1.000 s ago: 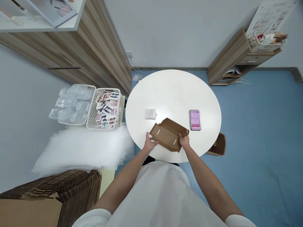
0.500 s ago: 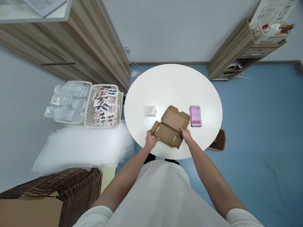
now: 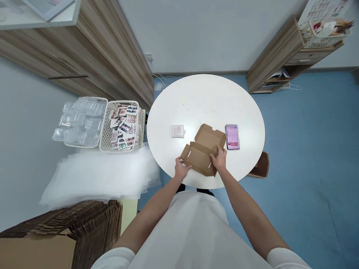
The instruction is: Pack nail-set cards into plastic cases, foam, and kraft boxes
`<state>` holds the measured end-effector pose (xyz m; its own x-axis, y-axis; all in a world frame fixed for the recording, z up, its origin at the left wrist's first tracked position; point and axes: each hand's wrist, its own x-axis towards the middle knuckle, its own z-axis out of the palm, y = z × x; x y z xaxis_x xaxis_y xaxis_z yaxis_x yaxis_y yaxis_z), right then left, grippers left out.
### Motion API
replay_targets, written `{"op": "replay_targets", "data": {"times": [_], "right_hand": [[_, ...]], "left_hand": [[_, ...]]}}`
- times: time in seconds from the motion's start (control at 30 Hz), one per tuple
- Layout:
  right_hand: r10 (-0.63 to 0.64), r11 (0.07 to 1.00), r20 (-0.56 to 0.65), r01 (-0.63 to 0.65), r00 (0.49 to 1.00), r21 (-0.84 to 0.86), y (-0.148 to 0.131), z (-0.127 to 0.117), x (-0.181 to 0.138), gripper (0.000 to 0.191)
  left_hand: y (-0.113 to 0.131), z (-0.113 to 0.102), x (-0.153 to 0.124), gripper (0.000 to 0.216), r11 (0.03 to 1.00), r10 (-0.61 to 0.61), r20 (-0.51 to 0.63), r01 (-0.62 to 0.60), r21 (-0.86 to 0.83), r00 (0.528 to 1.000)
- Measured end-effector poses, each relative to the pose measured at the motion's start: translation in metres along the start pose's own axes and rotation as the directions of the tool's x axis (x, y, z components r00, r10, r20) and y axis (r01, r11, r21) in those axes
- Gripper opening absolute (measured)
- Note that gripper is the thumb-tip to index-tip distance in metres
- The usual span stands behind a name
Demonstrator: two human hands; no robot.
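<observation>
On my feed the two hands sit apart. I see the left hand (image 3: 181,169) clamped on the near-left corner of an unfolded cardboard mailer box (image 3: 199,160); the right hand (image 3: 220,160) touches its right side, though I can't tell whether it pinches. The box is at the near side of the white oval table (image 3: 207,101), lid panel folded back. Left beyond it I see a small clear packet (image 3: 177,131); just right, a purple-faced phone (image 3: 232,137).
</observation>
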<state>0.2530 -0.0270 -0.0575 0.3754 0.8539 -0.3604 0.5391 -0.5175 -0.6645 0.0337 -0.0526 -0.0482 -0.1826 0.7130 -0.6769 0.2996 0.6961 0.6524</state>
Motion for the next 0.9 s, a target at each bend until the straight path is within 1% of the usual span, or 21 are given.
{"op": "replay_targets", "data": {"times": [0.1, 0.13, 0.2, 0.27, 0.37, 0.53, 0.63, 0.73, 0.77, 0.83, 0.9], "right_hand": [[-0.018, 0.999, 0.03, 0.017, 0.999, 0.033, -0.002, -0.004, 0.004, 0.049], [-0.032, 0.999, 0.049, 0.032, 0.998, 0.01, -0.003, -0.005, 0.005, 0.046], [-0.072, 0.994, 0.084, 0.078, 0.994, -0.071, -0.006, -0.007, 0.005, 0.048], [-0.122, 0.978, 0.119, 0.139, 0.985, -0.153, -0.007, -0.008, 0.003, 0.053], [-0.17, 0.947, 0.167, 0.208, 0.971, -0.245, -0.002, -0.007, -0.003, 0.051], [-0.179, 0.878, 0.239, 0.264, 0.955, -0.398, 0.009, -0.009, -0.017, 0.055], [-0.208, 0.801, 0.202, 0.285, 0.957, -0.526, 0.006, -0.011, -0.026, 0.058], [-0.268, 0.67, 0.162, 0.305, 0.95, -0.677, -0.001, -0.013, -0.031, 0.061], [-0.285, 0.627, 0.179, 0.325, 0.942, -0.708, -0.004, -0.013, -0.031, 0.063], [-0.312, 0.562, 0.263, 0.4, 0.913, -0.724, -0.007, -0.014, -0.029, 0.068], [-0.329, 0.532, 0.363, 0.489, 0.872, -0.691, -0.009, -0.015, -0.025, 0.073]], "left_hand": [[0.0, -0.002, -0.001, 0.091, 1.0, 0.01, 0.019, -0.01, 0.003, 1.0], [0.0, -0.002, -0.002, 0.096, 1.0, 0.018, 0.031, -0.018, -0.002, 0.999], [-0.001, -0.002, -0.002, 0.103, 0.999, 0.033, 0.061, -0.032, -0.018, 0.998], [-0.002, -0.002, -0.003, 0.103, 0.999, 0.04, 0.073, -0.038, -0.022, 0.997], [-0.004, 0.001, -0.002, 0.099, 0.999, 0.048, 0.026, -0.048, 0.0, 0.999], [-0.006, 0.007, 0.0, 0.091, 0.999, 0.034, -0.034, -0.035, -0.012, 0.999], [-0.008, 0.012, 0.0, 0.086, 0.999, 0.019, -0.072, -0.023, -0.049, 0.997], [-0.008, 0.016, 0.0, 0.08, 0.999, 0.001, -0.102, -0.006, -0.049, 0.995], [-0.008, 0.017, 0.0, 0.079, 0.999, -0.002, -0.107, -0.002, -0.041, 0.994], [-0.007, 0.017, -0.001, 0.078, 1.0, 0.002, -0.108, -0.005, -0.027, 0.994], [-0.006, 0.017, -0.001, 0.078, 1.0, 0.012, -0.103, -0.014, -0.017, 0.995]]}}
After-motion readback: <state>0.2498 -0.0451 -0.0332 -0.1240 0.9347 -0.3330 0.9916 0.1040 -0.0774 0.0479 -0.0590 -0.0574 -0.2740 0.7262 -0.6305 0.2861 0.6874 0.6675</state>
